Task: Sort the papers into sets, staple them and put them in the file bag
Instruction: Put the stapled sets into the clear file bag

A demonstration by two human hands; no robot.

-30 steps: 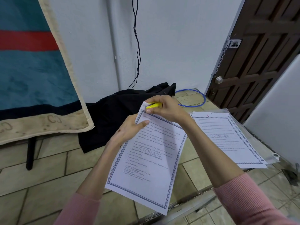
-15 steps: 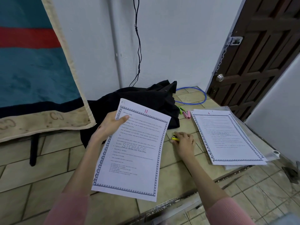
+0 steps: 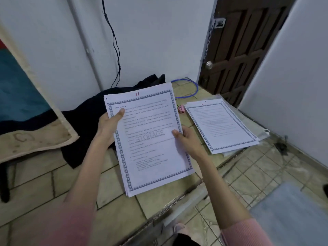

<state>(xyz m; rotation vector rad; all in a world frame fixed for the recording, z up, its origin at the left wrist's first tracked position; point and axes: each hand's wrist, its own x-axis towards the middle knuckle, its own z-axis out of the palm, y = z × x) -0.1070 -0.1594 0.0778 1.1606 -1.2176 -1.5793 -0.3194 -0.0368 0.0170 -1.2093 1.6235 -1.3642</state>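
Note:
I hold a set of bordered printed papers (image 3: 149, 142), marked with a red "11" at the top and a "STORAGE" watermark, above the tiled floor. My left hand (image 3: 109, 125) grips its upper left edge with the thumb on the page. My right hand (image 3: 184, 139) grips its right edge. A second stack of similar papers (image 3: 223, 126) lies on the floor to the right, resting on a clear plastic file bag (image 3: 255, 125). A small pink stapler (image 3: 181, 109) lies on the floor between the two paper sets, partly hidden behind the held pages.
A black cloth (image 3: 85, 121) is heaped against the white wall behind the papers. A blue cable loop (image 3: 191, 89) lies by the dark wooden door (image 3: 237, 50). A blue and beige blanket (image 3: 21, 107) hangs at left. A metal floor strip (image 3: 186, 196) runs diagonally below my hands.
My right hand put the yellow stapler down on the floor, then came back and took the right edge of the papers. The set now faces me squarely, held by both hands.

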